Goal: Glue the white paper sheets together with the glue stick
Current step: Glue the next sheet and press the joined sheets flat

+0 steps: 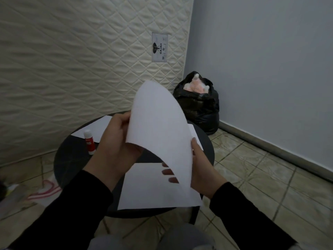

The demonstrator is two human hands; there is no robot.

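A white paper sheet [158, 130] curls upward above the round black table [72, 159], held by both hands. My left hand [117, 143] pinches its left edge. My right hand [203, 166] grips its right edge, thumb on top and fingertips showing beneath. Another white sheet [149, 188] lies flat on the table's near side under my hands. A third sheet [97, 127] rests at the table's far left, and part of another sheet [195, 136] shows behind the lifted one. The glue stick [89, 141], white cap and red label, lies on the table left of my left hand.
A quilted cream mattress [81, 60] leans against the wall behind the table. A filled black plastic bag [200, 105] sits in the corner to the right. Tiled floor [261, 177] surrounds the table, with a red-and-white bag [45, 191] at the left.
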